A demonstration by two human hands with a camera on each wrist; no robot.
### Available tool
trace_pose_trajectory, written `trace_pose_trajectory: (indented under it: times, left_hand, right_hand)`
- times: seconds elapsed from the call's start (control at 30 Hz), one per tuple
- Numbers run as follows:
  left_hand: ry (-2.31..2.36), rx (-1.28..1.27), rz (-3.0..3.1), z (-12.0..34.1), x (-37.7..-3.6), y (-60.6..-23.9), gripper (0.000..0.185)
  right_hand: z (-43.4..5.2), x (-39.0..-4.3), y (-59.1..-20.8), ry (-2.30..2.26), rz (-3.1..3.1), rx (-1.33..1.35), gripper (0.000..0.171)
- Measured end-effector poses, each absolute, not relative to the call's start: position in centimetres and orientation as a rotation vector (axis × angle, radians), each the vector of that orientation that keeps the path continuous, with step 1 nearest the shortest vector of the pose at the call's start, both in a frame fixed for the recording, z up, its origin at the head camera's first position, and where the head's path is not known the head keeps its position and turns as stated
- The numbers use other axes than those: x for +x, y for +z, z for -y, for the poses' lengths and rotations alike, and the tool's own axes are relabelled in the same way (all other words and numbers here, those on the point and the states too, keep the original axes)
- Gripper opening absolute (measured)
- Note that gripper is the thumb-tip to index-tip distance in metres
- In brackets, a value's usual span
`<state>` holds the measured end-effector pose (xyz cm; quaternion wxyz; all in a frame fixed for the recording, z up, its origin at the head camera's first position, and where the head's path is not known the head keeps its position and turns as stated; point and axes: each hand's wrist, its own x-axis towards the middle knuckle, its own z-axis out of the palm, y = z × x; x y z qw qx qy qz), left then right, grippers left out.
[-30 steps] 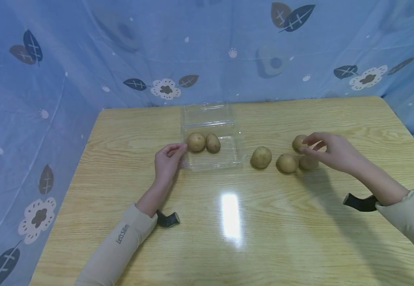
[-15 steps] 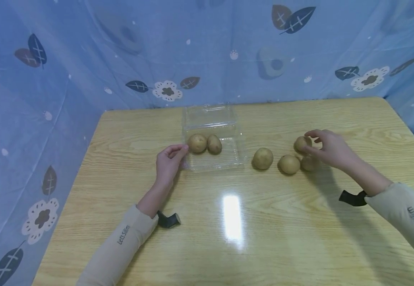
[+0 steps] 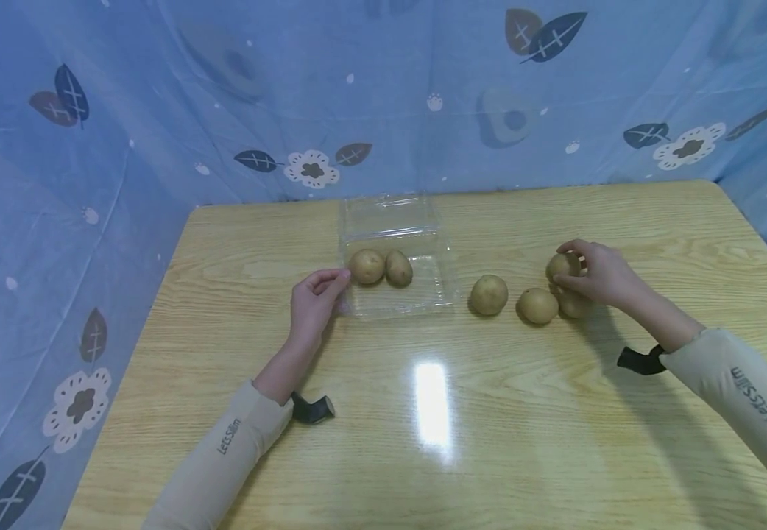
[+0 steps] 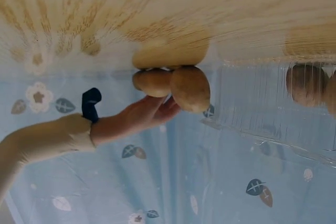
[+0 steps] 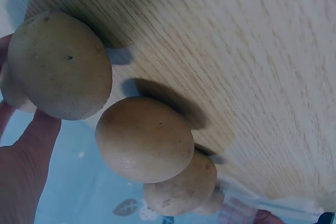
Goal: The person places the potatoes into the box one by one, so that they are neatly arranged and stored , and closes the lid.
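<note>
Head view, right hand [image 3: 598,276] curled round potato [image 3: 561,266], left hand [image 3: 313,302] touching container [image 3: 416,294]

Pretty bright, even overhead light, with a white glare patch on the glossy table [image 3: 431,401]. Shadows are soft, falling short beside the potatoes [image 5: 144,139]. Head view bends at the edges, wide-angle style. Both wrist views look soft and slightly washed out.

Light yellow-tan wooden table [image 3: 489,456] with darker grain streaks. Tan-brown, faintly speckled potatoes [image 3: 488,294]. Colourless clear plastic clamshell box [image 3: 433,294]. Pale blue backdrop sheet [image 3: 158,110] printed with white flowers and navy and brown leaves. Beige sleeves [image 3: 224,456] with dark lettering; black wrist straps [image 3: 313,408].
</note>
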<state>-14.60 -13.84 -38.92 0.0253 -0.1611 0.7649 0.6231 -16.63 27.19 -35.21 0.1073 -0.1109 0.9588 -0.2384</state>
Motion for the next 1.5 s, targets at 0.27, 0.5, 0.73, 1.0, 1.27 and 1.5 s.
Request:
trace_pose_trajectory:
  times: [0.27,0.5,0.73,1.0,1.27,1.5]
  left_hand:
    - [1.944,-0.504,-2.357,13.8,-14.6,-39.1,0.035]
    - [1.973,-0.495,-2.336,13.8,-14.6,-39.0,0.033]
    - [1.976,-0.483,-2.338,13.9,-14.6,-39.0,0.033]
    - [1.975,-0.491,-2.334,13.9,-14.7,-39.0,0.033]
    - [1.988,-0.521,-2.325,13.8,-14.7,-39.0,0.032]
    - [1.993,-0.511,-2.316,13.9,-14.8,-39.1,0.035]
  right_hand:
    - [-27.0,-16.5,-35.1,-0.767,-2.862,-0.323,0.045]
    - [-26.6,-16.6,-33.7,-0.901,-2.9,-0.34,0.046]
    - [-25.0,-16.7,-32.9,-0.903,-2.887,-0.332,0.047]
    - [-21.3,-17.1,-32.2,-1.013,-2.878,-0.42,0.042]
    - [-16.3,-17.8,-31.9,-1.159,-2.836,-0.595,0.041]
    - [-12.6,-18.5,-31.9,-1.229,-2.749,-0.672,0.044]
